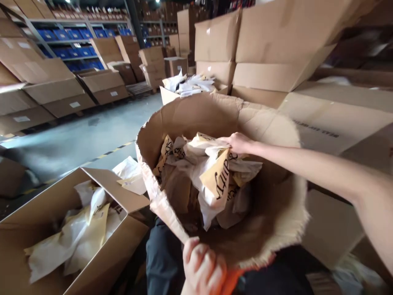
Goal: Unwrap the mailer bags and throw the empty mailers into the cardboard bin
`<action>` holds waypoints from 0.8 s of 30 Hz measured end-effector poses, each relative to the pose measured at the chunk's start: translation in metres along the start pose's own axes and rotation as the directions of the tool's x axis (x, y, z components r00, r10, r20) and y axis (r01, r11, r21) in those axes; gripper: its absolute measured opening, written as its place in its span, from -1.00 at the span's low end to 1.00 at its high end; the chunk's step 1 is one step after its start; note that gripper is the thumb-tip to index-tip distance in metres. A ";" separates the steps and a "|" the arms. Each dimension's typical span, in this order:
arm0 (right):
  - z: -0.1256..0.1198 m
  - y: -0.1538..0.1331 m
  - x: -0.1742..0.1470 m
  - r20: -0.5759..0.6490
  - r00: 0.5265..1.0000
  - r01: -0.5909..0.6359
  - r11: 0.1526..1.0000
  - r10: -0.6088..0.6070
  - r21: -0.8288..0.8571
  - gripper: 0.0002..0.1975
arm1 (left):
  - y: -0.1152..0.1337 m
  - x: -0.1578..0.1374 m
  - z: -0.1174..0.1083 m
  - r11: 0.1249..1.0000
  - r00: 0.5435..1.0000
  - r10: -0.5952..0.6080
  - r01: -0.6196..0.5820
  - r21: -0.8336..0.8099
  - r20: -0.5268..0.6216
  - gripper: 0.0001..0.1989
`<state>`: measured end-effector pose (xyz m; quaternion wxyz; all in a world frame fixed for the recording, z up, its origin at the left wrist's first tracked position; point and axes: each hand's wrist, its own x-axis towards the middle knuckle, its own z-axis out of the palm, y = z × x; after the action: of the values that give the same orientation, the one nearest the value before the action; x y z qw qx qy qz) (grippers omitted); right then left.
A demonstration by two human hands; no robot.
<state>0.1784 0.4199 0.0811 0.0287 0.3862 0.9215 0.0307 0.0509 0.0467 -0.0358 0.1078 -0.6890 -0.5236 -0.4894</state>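
Observation:
In front of me a round cardboard drum (pixel 264 119) with a ragged rim tilts open over my legs. At its near edge my left hand (pixel 202 264) is closed round the rim. My right hand (pixel 241 143) reaches inside from the right, its fingers closed on a crumpled bag (pixel 211 172) of tan paper and whitish film with black lettering. More bags of the same kind (pixel 245 168) lie beneath and around it in the drum. Whether the right hand holds one bag or more I cannot tell.
An open carton (pixel 104 246) holding similar bags stands at lower left. Another bag (pixel 130 174) lies beside it. Behind the drum is a box heaped with bags (pixel 190 86). Stacked cartons (pixel 264 45) rise at right; shelves with blue bins (pixel 69 35) line the back.

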 end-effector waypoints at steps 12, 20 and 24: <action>-0.072 -0.040 -0.241 -0.694 0.416 -0.215 0.805 0.588 0.554 -0.64 | 0.045 0.021 -0.049 0.932 0.984 -0.178 0.174 -0.317 0.019 -0.56; -0.021 -0.077 -0.296 -0.684 0.047 -0.144 0.683 0.728 0.716 -0.59 | 0.055 0.085 -0.047 0.334 0.678 -0.547 0.715 -0.615 0.491 -0.45; -0.032 -0.088 -0.297 -0.551 0.219 -0.215 0.591 0.805 0.778 -0.50 | 0.062 0.135 -0.056 0.339 0.773 -0.547 0.556 -0.759 0.323 -0.61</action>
<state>0.3219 0.1453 0.1147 -0.5767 0.5962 0.5577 -0.0309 0.0669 0.0662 0.1208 -0.4006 -0.4400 -0.4331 -0.6770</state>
